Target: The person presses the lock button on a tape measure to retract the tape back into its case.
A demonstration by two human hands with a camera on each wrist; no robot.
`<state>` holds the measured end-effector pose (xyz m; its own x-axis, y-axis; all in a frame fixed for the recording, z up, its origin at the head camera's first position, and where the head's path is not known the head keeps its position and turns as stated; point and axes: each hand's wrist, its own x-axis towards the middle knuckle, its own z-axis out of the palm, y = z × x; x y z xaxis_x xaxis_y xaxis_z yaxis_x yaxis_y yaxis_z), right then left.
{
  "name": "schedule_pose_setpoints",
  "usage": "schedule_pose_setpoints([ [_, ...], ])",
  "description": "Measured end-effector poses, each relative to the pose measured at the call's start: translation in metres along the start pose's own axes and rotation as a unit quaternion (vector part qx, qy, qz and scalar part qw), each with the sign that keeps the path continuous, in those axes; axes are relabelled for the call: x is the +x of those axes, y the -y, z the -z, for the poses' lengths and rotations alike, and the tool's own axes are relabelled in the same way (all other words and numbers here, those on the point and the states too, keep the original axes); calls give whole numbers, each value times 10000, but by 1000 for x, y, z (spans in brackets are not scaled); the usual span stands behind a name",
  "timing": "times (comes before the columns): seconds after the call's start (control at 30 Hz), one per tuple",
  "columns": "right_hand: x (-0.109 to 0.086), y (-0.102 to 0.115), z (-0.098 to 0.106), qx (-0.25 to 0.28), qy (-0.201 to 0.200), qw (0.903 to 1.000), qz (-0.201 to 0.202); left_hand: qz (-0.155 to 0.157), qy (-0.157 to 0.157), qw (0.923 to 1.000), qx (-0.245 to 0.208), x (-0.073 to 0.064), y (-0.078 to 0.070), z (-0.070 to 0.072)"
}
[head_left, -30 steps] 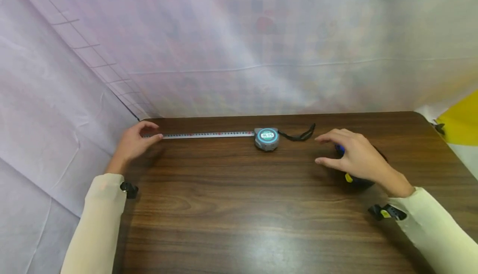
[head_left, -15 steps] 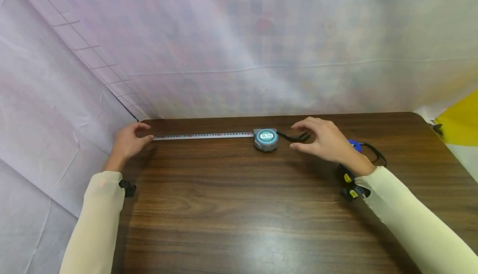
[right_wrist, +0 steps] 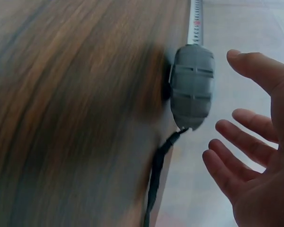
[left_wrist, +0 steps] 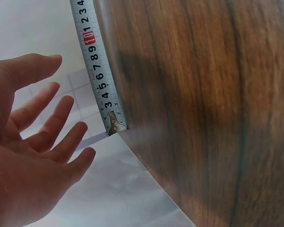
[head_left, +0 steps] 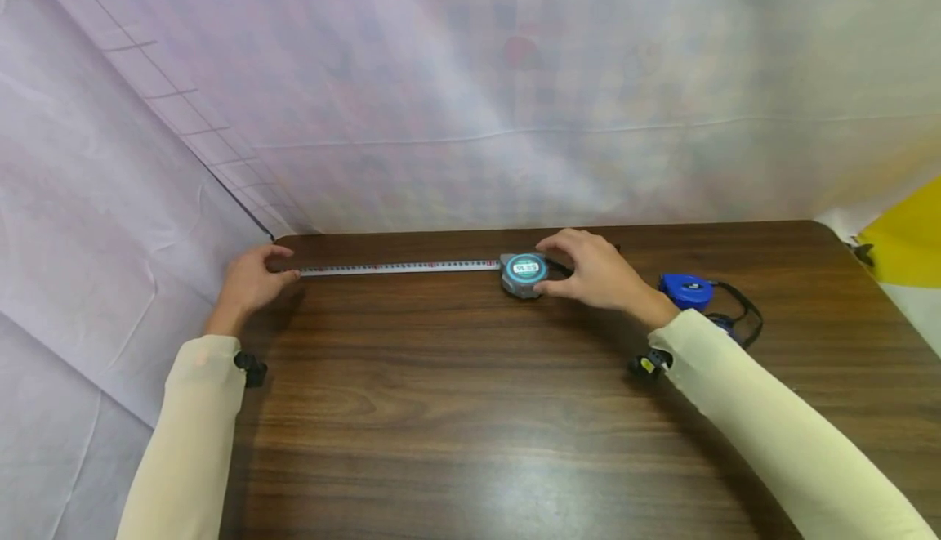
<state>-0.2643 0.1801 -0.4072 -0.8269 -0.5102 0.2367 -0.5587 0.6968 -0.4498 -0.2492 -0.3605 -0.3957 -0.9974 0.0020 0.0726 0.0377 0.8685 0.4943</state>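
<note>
At the far edge of the wooden table [head_left: 470,409], toward 12 o'clock from me, a grey tape measure [head_left: 525,274] lies flat with its teal-ringed label facing up. Its white blade [head_left: 400,266] runs out along that edge toward 9 o'clock, and the metal end hook [left_wrist: 113,124] sits at the table's far-left corner.

My right hand [head_left: 591,274] is at the 3 o'clock side of the grey case. From the head camera the thumb and fingers look cupped about the case, yet my right wrist camera shows the fingers [right_wrist: 246,142] spread and relaxed, just beside the ribbed case and apart from it, so this hand grasps nothing. The case's black wrist strap [right_wrist: 156,177] trails off from its rear toward my palm.

My left hand [head_left: 250,278] is at the blade's end, at 9 o'clock from the case. The left wrist camera shows its fingers [left_wrist: 47,127] loose and open, near the hook but not on it; the low numbers of the blade can be read beside them. It holds nothing.

A blue tape measure [head_left: 685,289] rests on the table at 3 o'clock from my right hand, with a black cord [head_left: 742,311] looping beyond it. A pale sheet [head_left: 470,99] hangs behind the table.
</note>
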Motion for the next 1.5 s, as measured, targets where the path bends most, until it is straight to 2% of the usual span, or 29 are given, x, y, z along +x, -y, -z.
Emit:
schedule_pose_setpoints([
  [0.33, 14, 8, -11, -18, 461, 9988, -137, 22, 27, 10000, 34, -1, 3, -1],
  [0.67, 19, 11, -14, -9, 737, 9971, -175, 238, 375, 9990, -103, -4, 0, -1],
  [1.03, 12, 3, -12, -96, 744, 9971, -137, 206, 471, 9986, -120, -3, 0, -4],
  [1.33, 2, 1, 0, -207, 797, 9964, -176, 155, 425, 9989, -158, -3, 0, -6],
  [1.5, -4, -2, 7, -244, 870, 9957, -205, 118, 511, 9984, -225, -4, 0, -6],
])
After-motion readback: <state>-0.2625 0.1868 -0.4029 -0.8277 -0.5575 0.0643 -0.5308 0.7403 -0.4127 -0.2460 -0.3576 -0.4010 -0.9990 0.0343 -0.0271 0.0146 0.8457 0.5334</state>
